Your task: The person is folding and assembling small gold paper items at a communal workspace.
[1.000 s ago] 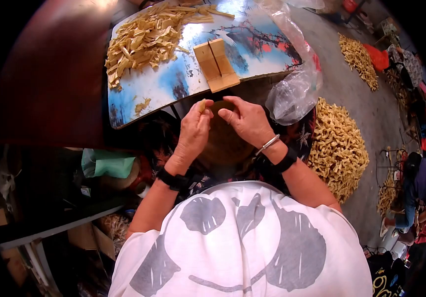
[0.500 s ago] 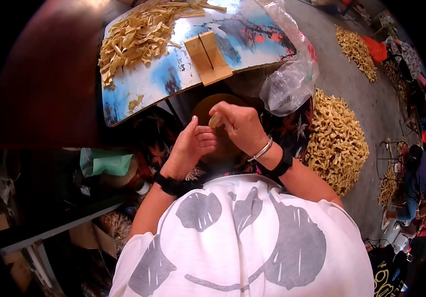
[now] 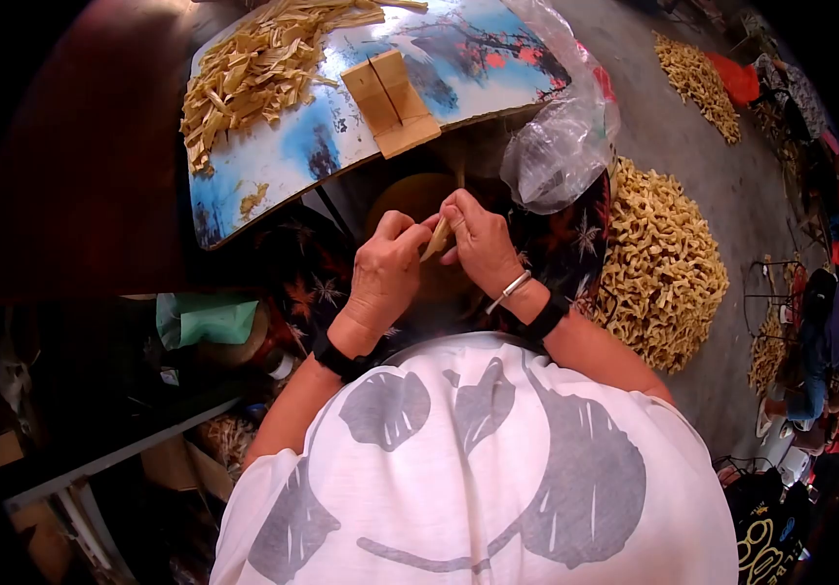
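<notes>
**Head view.** Seen from above the worker's shoulders, both hands meet over the lap, in front of the near edge of the bench [image 3: 341,146], a painted board tilted across the top of the frame. The left hand [image 3: 385,268] and the right hand [image 3: 483,244] are each pinched on one pale strip [image 3: 436,239], which stands slanted between the fingertips. The left grips its lower end, the right its upper part, and neither hand is free. Whether the strip is already creased cannot be made out. Below the hands lies a round brown basket [image 3: 414,195], mostly hidden.

On the bench sit a pile of straight strips [image 3: 253,68] and, just beside it, a slotted wooden block [image 3: 390,90]. A clear plastic bag [image 3: 556,146] hangs off the bench's right corner. On the floor to the worker's right lies a large heap of bent pieces [image 3: 663,268], and a second heap [image 3: 697,73] lies well apart, farther off. Another person [image 3: 824,341] sits at the right margin.

Judged from the two stocks, much of the work appears done, since the heaps of bent pieces outweigh the straight strips, yet a fair pile remains unworked and the piece in hand is unfinished.
</notes>
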